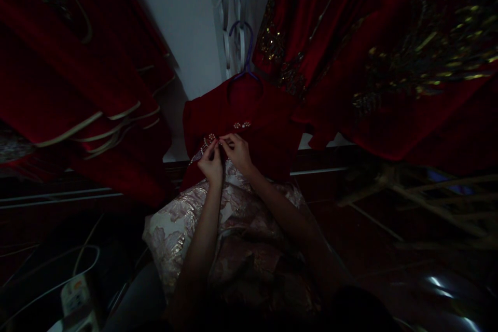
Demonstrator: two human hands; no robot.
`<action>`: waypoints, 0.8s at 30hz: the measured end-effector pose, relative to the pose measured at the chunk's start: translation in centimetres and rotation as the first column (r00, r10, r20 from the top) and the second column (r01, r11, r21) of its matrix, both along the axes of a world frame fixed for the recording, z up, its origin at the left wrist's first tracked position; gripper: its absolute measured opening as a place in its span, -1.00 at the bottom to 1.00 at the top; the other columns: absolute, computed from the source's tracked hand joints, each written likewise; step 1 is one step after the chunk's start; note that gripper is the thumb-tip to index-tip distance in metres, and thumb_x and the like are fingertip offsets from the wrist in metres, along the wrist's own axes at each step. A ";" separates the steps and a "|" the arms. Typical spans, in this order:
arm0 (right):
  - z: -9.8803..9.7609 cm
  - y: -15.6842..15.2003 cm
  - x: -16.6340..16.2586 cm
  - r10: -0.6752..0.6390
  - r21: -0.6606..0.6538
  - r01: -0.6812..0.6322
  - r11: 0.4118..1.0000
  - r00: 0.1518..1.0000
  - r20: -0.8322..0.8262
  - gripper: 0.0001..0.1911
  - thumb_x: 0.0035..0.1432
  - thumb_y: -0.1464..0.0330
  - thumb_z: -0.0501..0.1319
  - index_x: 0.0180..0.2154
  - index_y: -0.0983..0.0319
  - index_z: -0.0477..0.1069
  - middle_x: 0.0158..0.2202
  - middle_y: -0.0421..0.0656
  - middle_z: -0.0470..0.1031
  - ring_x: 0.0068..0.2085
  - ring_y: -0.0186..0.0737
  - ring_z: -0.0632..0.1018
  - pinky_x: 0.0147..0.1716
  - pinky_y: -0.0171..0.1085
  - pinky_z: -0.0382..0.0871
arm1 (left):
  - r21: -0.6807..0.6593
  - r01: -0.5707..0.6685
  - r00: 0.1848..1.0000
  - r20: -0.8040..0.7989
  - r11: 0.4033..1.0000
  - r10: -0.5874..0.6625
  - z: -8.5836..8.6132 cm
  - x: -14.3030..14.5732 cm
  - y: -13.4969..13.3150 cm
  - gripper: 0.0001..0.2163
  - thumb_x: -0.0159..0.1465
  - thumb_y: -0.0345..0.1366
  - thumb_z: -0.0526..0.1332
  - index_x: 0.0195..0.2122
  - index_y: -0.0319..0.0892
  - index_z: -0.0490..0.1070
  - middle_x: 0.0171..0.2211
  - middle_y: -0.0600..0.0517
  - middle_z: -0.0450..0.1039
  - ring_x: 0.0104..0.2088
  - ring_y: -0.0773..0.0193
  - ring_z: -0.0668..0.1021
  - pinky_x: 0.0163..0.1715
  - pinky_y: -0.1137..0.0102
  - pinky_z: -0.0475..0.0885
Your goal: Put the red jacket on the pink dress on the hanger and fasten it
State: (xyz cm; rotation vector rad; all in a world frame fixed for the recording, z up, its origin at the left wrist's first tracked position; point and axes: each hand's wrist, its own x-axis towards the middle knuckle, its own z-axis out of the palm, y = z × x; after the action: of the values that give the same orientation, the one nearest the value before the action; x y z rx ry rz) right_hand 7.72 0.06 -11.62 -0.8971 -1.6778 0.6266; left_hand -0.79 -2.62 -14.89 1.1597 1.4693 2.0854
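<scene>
A dark red garment [272, 135] hangs in front of me on a purple hanger [248, 57]. My left hand [212, 165] and my right hand [237, 151] meet at its front, fingertips pinched close together. Whatever lies between the fingertips is too small and dark to make out. Just left of them a beaded ornament [206, 145] trails down the red cloth. A small beaded clasp [241, 125] sits below the neckline. Under my forearms spreads a pale, shiny floral cloth [167, 233].
Red gowns hang on both sides, one with pale trim [105, 116], another with gold sequins [431, 52]. A wooden rack [420, 194] stands at right. A power strip [75, 295] with a white cable lies at lower left. Behind the garment is a pale wall [179, 10].
</scene>
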 end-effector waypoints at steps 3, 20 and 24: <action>0.0 -0.1 0.1 -0.007 -0.007 0.007 1.000 1.000 0.013 -0.86 0.22 0.35 0.12 -0.24 0.21 0.44 -0.24 -0.17 0.48 -0.28 -0.38 0.54 -0.23 -0.38 0.46 | -0.005 0.013 1.000 -0.006 1.000 -0.013 -0.2 -0.2 0.2 -0.72 0.20 -0.21 0.23 -0.11 -0.21 0.52 -0.14 -0.08 0.57 -0.13 0.22 0.59 0.00 0.29 0.46; 0.6 -1.4 5.1 0.224 -0.204 -0.202 0.958 0.971 0.090 -0.80 0.24 0.34 0.09 -0.14 0.18 0.42 -0.14 -0.18 0.56 -0.12 -0.33 0.57 -0.12 -0.27 0.48 | -0.155 -0.209 0.922 -0.362 0.966 0.141 -0.4 -1.4 -0.9 -0.79 0.20 -0.36 0.09 -0.13 -0.15 0.33 -0.12 -0.08 0.42 -0.05 0.17 0.47 0.10 0.19 0.25; -0.9 -3.3 9.6 0.215 -0.275 -0.165 0.947 0.962 0.166 -0.79 0.23 0.33 0.11 -0.15 0.21 0.44 -0.18 -0.14 0.56 -0.17 -0.31 0.58 -0.17 -0.27 0.47 | -0.392 -0.323 0.854 -0.513 0.861 0.087 -1.1 -3.3 -1.3 -0.84 0.22 -0.30 0.06 -0.21 -0.17 0.34 -0.13 -0.17 0.40 0.00 -0.02 0.42 0.08 -0.02 0.19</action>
State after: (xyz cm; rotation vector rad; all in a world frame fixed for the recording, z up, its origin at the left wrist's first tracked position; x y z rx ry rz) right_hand 17.36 -3.23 -12.53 -1.0136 -1.9031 0.9320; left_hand -4.09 -3.89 -16.04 1.4168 2.2703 1.4586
